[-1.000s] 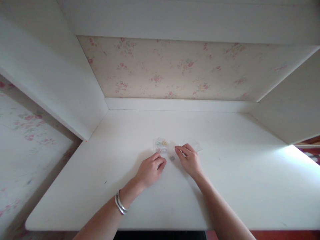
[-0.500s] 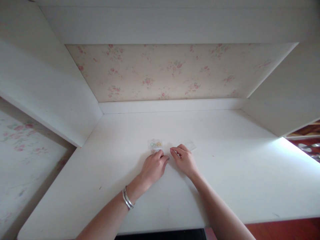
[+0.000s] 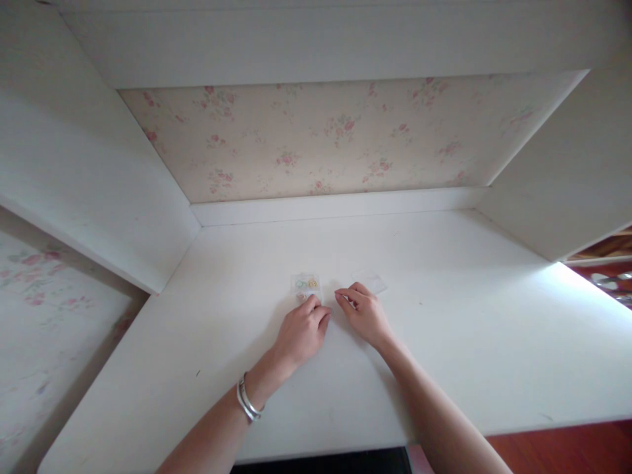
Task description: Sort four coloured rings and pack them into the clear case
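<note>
A small clear box lies on the white table, with small green, yellow and pinkish ring-like pieces in its compartments. My left hand rests at the near edge of this box and covers part of it. Its thumb and forefinger are closed together, and what they hold, if anything, is too small to make out. To the right, my right hand pinches thumb and fingertip together over the table, a little apart from the left. Anything in that pinch is too tiny to name. Just behind the right hand lies a clear, flat lid-like piece.
The white table is bounded by a left side panel, a right side panel and a back ledge. A small dark sliver lies at the left. Below the front edge is a black surface.
The camera view has tilted slightly. My left hand has shifted slightly, uncovering a little more of the box's coloured pieces; my right hand keeps nearly the same pose.
</note>
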The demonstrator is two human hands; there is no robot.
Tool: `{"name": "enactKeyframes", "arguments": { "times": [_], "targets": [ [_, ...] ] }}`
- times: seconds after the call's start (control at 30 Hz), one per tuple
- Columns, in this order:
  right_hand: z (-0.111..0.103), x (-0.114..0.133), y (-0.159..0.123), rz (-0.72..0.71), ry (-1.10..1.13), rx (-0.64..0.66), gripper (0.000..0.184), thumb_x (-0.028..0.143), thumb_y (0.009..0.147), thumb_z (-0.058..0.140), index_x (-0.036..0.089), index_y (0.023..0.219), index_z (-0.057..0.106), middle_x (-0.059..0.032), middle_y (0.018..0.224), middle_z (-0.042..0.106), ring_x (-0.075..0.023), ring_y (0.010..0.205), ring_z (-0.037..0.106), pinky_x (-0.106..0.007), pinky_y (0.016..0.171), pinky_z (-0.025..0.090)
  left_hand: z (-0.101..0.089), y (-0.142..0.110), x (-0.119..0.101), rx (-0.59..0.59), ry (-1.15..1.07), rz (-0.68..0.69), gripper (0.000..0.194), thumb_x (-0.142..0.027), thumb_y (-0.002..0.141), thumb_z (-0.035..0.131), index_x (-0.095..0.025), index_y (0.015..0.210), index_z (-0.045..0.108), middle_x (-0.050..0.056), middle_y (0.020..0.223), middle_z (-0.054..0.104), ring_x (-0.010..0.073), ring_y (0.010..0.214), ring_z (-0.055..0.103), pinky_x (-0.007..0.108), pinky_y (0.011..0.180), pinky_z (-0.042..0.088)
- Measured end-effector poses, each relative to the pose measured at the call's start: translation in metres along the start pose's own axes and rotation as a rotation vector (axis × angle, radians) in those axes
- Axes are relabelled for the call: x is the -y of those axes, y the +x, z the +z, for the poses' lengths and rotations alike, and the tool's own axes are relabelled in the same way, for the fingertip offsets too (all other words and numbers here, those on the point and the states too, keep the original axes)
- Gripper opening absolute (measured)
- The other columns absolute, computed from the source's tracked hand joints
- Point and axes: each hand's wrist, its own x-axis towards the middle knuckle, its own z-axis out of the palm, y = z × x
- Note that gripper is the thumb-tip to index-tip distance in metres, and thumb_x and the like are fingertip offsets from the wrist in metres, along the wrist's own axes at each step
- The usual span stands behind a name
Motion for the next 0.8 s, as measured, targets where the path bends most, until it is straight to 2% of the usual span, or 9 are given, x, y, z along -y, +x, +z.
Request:
{"name": "enactKeyframes", "arguments": {
  "times": [0.13,0.4,0.6,0.8],
  "targets": [
    [-0.003,0.002,0.0,-0.04,0.026,0.085,0.021,0.029,0.088,0.051,0.023,0.088,0.071,-0.0016,0.079,0.06,-0.0103,0.064,0.055,-0.023,0.062,0.042,-0.01,0.005,0.008,-0.071,-0.074,-0.045,0.021,-0.025,0.092,0.044,-0.022,0.094,0.064,0.002,0.088,0.056,0.0125,0.079,0.058,0.024,0.073,0.046],
    [-0.005,0.001,-0.002,-0.09,0.029,0.184,0.02,0.029,0.088,0.051,0.023,0.089,0.071,-0.0016,0.079,0.06,-0.0098,0.063,0.055,-0.022,0.061,0.042,-0.012,0.013,0.022,-0.094,-0.177,-0.028,0.02,-0.026,0.092,0.046,-0.021,0.092,0.065,0.002,0.087,0.057,0.0117,0.079,0.058,0.023,0.075,0.046],
    [-0.008,0.005,-0.005,-0.213,0.004,0.325,0.016,0.024,0.083,0.057,0.026,0.09,0.071,-0.001,0.08,0.06,-0.0099,0.065,0.055,-0.022,0.062,0.041,-0.016,0.023,0.033,-0.095,-0.048,-0.062,0.021,-0.024,0.092,0.044,-0.02,0.09,0.065,0.002,0.089,0.056,0.0117,0.078,0.058,0.023,0.074,0.045],
    [-0.011,0.006,-0.005,-0.263,-0.085,0.364,0.015,0.024,0.083,0.058,0.028,0.082,0.072,0.0001,0.081,0.059,-0.0109,0.07,0.056,-0.024,0.07,0.04,-0.016,0.029,0.035,-0.02,0.049,0.006,0.021,-0.022,0.091,0.045,-0.021,0.087,0.066,0.001,0.085,0.056,0.0113,0.074,0.056,0.022,0.069,0.044]
  ]
}}
